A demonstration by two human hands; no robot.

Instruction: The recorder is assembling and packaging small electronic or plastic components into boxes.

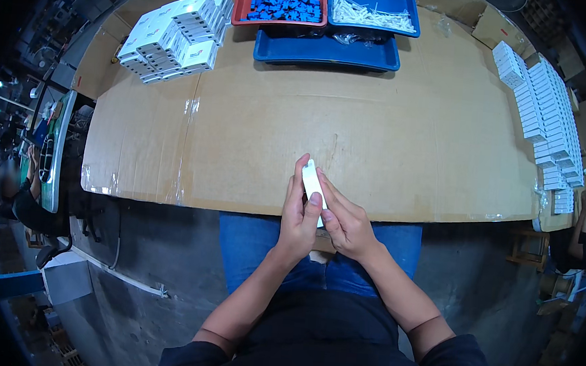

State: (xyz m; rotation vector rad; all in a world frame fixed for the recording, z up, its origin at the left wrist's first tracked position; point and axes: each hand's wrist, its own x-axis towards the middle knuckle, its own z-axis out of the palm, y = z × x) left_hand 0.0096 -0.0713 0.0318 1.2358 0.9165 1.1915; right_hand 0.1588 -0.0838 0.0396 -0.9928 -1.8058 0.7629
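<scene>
A small flat white rectangular carton (312, 182) is gripped between both hands just above the near edge of the brown cardboard-covered table (391, 142), over the lap. The left hand (299, 217) is wrapped round the carton's left side, thumb pressed on the lower face; the right hand (344, 222) is closed on its right edge, fingers laid flat along it. Both grips are closed on the carton, probably so it is steadied while an end flap is worked; which flap cannot be told.

The carton's long axis runs nearly away from the body, tilted slightly left at the top. Its upper end points toward the table's far side; the lower end is hidden between the thumbs.

Supplies are set out of the way at the far edge, within reach: a red plastic tray of small blue parts (283, 5), a blue plastic tray of thin white pieces (373, 14), and an empty-looking blue tray (326, 51) in front of them. A heap of white boxes (177, 35) lies far left. Rows of stacked white boxes (549, 119) are lined along the right edge, likely finished stock.
</scene>
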